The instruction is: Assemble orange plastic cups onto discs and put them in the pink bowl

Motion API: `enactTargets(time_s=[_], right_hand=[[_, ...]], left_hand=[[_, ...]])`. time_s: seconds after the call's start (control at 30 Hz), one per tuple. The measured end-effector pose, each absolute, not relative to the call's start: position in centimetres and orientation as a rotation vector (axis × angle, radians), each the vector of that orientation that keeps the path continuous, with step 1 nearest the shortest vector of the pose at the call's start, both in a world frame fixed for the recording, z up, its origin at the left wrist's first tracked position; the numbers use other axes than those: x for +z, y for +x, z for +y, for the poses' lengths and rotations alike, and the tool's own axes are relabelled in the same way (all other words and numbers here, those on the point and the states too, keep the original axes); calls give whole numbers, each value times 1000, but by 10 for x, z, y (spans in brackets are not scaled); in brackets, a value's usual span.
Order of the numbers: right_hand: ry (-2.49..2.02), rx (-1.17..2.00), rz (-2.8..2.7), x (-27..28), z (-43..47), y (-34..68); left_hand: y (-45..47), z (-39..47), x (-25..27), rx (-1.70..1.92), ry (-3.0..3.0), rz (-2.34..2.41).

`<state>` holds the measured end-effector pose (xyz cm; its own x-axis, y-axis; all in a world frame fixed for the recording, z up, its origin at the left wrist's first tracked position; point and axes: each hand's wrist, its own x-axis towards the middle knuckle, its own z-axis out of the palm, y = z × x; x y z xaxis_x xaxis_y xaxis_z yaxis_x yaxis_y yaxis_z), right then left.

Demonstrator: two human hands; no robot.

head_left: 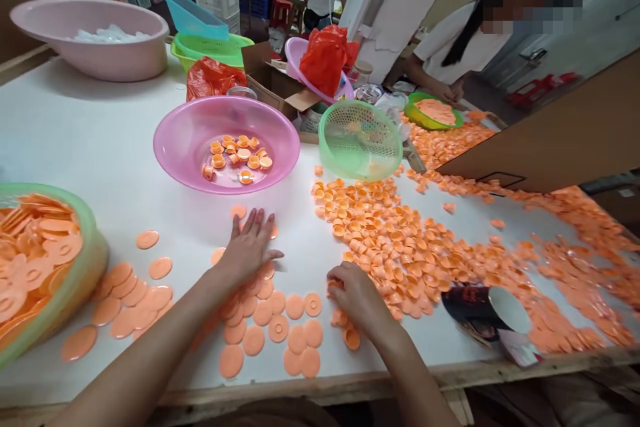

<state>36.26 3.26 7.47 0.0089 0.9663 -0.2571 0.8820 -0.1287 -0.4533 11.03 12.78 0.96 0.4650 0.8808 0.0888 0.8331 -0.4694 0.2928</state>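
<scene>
My left hand (250, 247) lies flat with fingers spread over several flat orange plastic discs (254, 340) on the white table, just in front of a pink basin (173, 147). Inside that basin sit several small orange plastic caps (244, 154). My right hand (353, 287) is at the left edge of a wide heap of the same orange caps (395, 240). Its fingers are curled down toward the table, and whatever they hold is hidden. A few caps lie beside and below it. At the far left, a green basket (95, 247) is heaped with orange discs.
A green colander (360, 140) stands behind the cap heap. A dark printed piece (470, 310) lies on the right. Behind are a large pale pink basin (115, 57), red bags (325, 60) and a cardboard box (273, 83). A co-worker (450, 47) sits beyond a cardboard divider (545, 140).
</scene>
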Motion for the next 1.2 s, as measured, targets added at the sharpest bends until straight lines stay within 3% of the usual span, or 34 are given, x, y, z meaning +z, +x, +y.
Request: enactTargets(time_s=[0.23, 0.43, 0.63, 0.83, 1.2], right_hand=[[-1866, 888, -1664, 74, 70, 341], [-1758, 1081, -1402, 48, 140, 285], [-1855, 910, -1590, 34, 157, 264], [-1850, 868, -1698, 39, 157, 262], [-1828, 773, -1687, 27, 152, 252]], left_hand=[[75, 136, 43, 630, 2119, 1719], [112, 141, 41, 379, 2147, 1656], [119, 148, 33, 404, 2113, 1636], [108, 167, 46, 507, 1602, 1528], [122, 167, 27, 614, 1538, 1526]])
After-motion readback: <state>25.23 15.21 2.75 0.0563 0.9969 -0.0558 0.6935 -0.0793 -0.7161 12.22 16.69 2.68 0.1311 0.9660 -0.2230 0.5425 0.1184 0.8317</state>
